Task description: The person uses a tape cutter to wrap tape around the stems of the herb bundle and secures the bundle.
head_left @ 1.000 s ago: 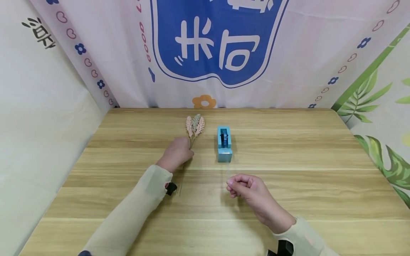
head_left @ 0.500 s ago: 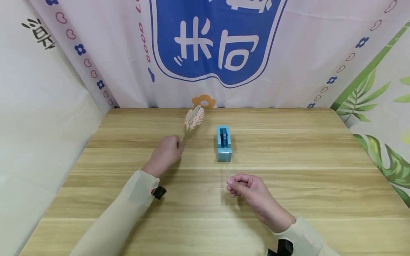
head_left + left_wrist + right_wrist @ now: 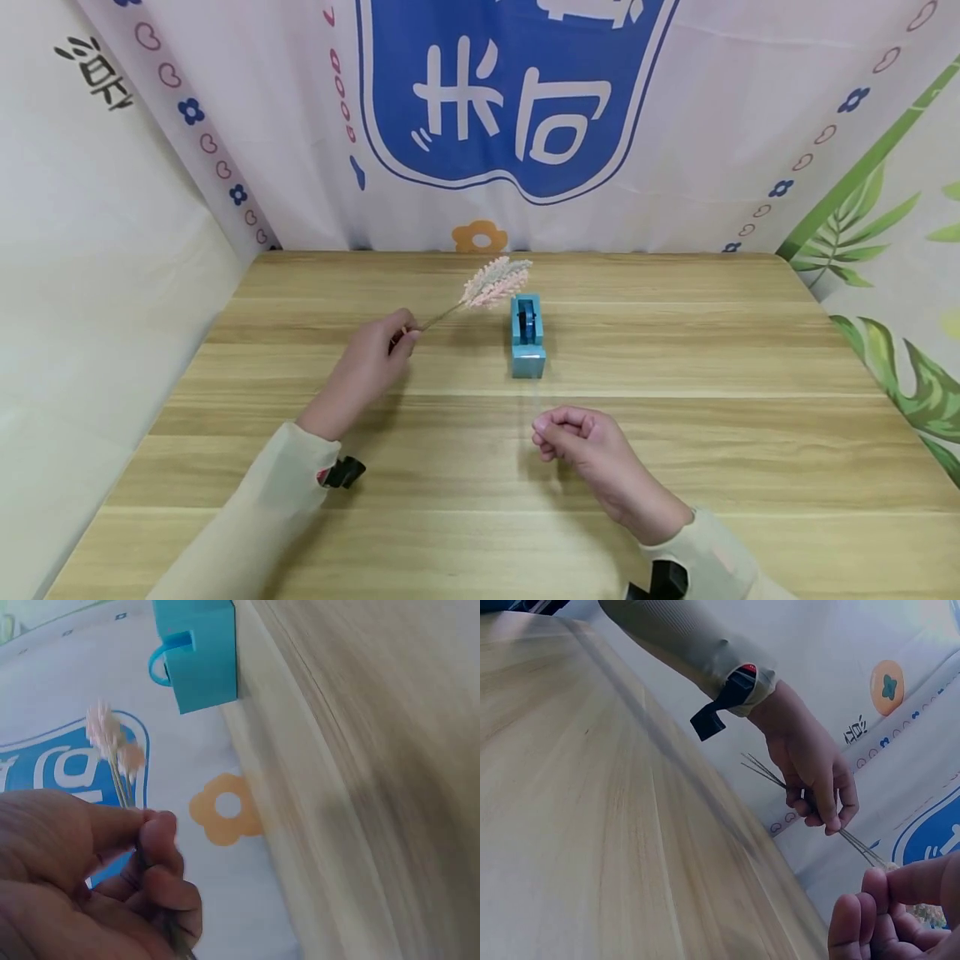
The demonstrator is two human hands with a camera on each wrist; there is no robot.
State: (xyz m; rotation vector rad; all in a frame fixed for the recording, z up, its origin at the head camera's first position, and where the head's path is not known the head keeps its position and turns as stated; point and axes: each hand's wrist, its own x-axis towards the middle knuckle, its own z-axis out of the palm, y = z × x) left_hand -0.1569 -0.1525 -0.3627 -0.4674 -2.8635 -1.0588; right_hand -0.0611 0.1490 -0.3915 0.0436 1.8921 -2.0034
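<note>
Gripped by its thin stems, a small bunch of flower sprigs (image 3: 495,283), pink and grey-green, is in my left hand (image 3: 366,367). Its heads point right, towards the back of a blue tape dispenser (image 3: 528,362), and the bare stem ends (image 3: 761,771) stick out behind the hand in the right wrist view. From the dispenser's front a clear strip of tape (image 3: 536,396) runs towards me. My right hand (image 3: 592,462) pinches the free end of that strip between thumb and forefinger, with the other fingers curled.
Under everything lies a wood-grain table (image 3: 750,350). A printed curtain (image 3: 300,125) hangs along its back edge, with pale fabric walls at left and right. Black camera mounts (image 3: 345,472) sit at both wrists.
My left hand has raised the sprigs from the table and drawn back to the left. Their heads have swung right, towards the dispenser. The right hand and the tape have stayed put.
</note>
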